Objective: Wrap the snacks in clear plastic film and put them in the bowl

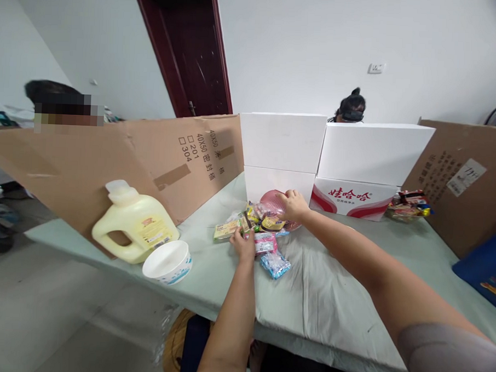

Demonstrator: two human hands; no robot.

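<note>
My right hand [294, 206] grips the rim of a translucent pink bowl [273, 201], which looks tilted toward me. Wrapped snacks lie heaped at its mouth, among them a yellow packet [273, 224]. Lower and to the left, my left hand [243, 244] has thumb and fingers around a green snack packet [245, 221] at the edge of the heap. A pale yellow-green box-shaped pack [224, 230] touches this hand's left side. Just right of its fingers are a pink packet [266, 243] and a blue packet [276, 265].
A yellow jug [137, 225] and a white paper bowl [168, 262] stand at left. White boxes [282, 143] and cardboard panels [191, 167] border the cloth-covered table [330, 283]. A filled snack bowl [407, 206] sits at right near a blue bag [485, 267]. Two people are behind the panels.
</note>
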